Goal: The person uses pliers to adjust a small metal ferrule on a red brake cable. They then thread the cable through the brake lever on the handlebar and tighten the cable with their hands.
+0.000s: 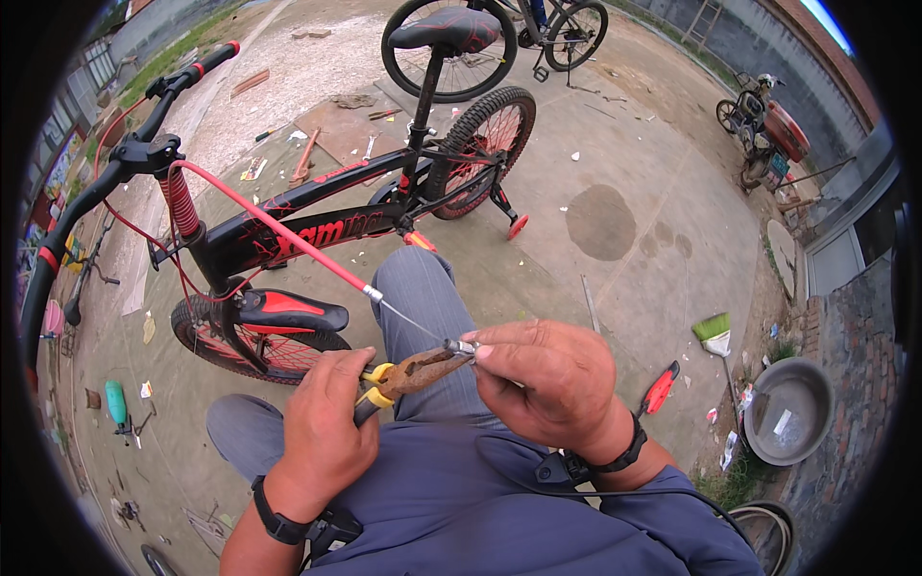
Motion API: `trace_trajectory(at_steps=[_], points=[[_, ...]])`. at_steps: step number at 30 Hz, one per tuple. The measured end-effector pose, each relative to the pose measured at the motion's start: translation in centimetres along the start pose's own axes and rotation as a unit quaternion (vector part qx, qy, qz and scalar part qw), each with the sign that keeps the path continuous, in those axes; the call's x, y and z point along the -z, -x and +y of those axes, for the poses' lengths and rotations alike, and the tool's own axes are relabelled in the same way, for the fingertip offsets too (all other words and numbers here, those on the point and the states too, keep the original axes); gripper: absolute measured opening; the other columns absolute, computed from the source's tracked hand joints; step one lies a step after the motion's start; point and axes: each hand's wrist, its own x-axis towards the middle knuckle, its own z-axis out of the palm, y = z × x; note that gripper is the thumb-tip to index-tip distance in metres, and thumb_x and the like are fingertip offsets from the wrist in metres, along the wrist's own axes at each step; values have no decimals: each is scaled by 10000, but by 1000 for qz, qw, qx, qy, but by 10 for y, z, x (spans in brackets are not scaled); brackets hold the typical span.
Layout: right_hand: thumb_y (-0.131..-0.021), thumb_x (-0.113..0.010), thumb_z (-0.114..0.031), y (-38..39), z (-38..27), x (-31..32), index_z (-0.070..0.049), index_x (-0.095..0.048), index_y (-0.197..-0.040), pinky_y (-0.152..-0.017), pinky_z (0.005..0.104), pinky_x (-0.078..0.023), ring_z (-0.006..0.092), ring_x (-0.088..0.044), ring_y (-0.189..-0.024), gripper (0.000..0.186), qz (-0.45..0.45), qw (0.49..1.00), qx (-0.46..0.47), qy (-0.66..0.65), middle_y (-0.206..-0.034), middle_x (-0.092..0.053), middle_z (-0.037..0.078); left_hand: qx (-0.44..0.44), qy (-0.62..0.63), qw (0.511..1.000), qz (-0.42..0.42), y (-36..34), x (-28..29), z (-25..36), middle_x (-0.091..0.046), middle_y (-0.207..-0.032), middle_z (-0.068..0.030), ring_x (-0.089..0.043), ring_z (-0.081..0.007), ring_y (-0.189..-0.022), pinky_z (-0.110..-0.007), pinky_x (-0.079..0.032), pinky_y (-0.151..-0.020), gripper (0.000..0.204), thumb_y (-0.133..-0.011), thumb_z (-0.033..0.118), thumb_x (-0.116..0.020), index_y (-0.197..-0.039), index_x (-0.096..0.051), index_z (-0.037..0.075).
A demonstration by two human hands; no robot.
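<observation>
My left hand [331, 415] is closed round the yellow and grey handles of rusty pliers [423, 372]. The pliers' jaws point right and meet a small metal fitting [459, 347] at the end of a brake cable. My right hand [547, 376] pinches that fitting between thumb and fingers. From the fitting a bare wire [413, 320] runs up left into a red cable housing [279, 226], which leads to the handlebar [154, 154] of a black and red bicycle [317, 216]. The bicycle stands upright just in front of my knees.
Behind stands a second bicycle [451, 58]. A red and black tool [660, 388] lies on the concrete to my right, near a green broom [713, 334] and a grey basin [789, 411]. A green bottle [116, 401] is at left; a motor tricycle [768, 130] stands far right.
</observation>
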Motion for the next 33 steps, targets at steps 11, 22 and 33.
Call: trace_trajectory(at_steps=[11,22,33], points=[[-801,-817,1,-1,-5,-5,-51,-671,-1108,-598,342,-559,281,-712,-703,344,13,995,-92,-36,-912,-740,105,-30,-62,998,-9,-2,13,1,-616,-1035,-178,-621,-406,-902,-479,-498,-796,490,-686,-13,-716,-1164,-609,11],[-990,-634,-42,-11,-5,6,8,-699,-1093,-635,329,-559,222,-720,-681,132,-156,956,-169,-180,-828,-741,93,-1,10,1000,-6,1,14,-3,-572,-977,-192,-599,-422,-876,-473,-501,-765,444,-686,-37,-706,-1111,-586,2],[-928,-724,-66,-14,-6,-2,-40,-692,-1083,-543,417,-483,321,-639,-654,160,-111,988,-73,-74,-769,-632,97,-20,15,1000,15,2,14,-4,-576,-937,-188,-598,-417,-833,-473,-501,-726,416,-698,-67,-684,-1093,-569,0]])
